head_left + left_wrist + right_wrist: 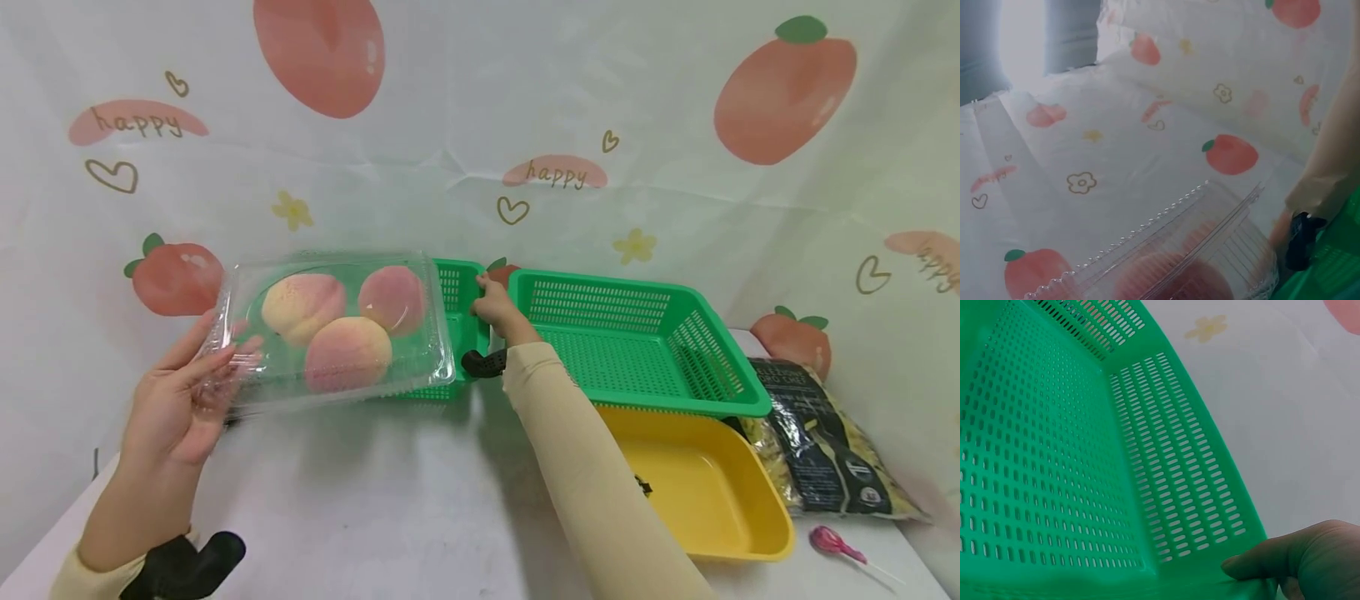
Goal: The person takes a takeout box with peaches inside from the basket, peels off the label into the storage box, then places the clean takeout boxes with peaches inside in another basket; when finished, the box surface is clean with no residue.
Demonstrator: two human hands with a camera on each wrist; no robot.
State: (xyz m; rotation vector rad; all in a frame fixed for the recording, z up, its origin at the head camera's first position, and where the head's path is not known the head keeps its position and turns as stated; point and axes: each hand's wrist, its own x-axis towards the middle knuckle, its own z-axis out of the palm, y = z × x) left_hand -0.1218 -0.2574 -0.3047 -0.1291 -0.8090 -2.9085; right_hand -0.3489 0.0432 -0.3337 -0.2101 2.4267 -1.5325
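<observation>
My left hand holds a clear plastic clamshell box by its left end, lifted above the table. Three peaches, one nearest me, show through the plastic. In the left wrist view the ridged edge of the box crosses the bottom. My right hand grips the right rim of a green slotted basket, which is partly hidden behind the box. In the right wrist view, the thumb of my right hand lies over a corner of that basket.
A second green basket stands to the right, with a yellow basin just in front of it, partly behind my right sleeve. Further right lie a dark printed food bag and a pink lollipop. A fruit-printed sheet hangs behind.
</observation>
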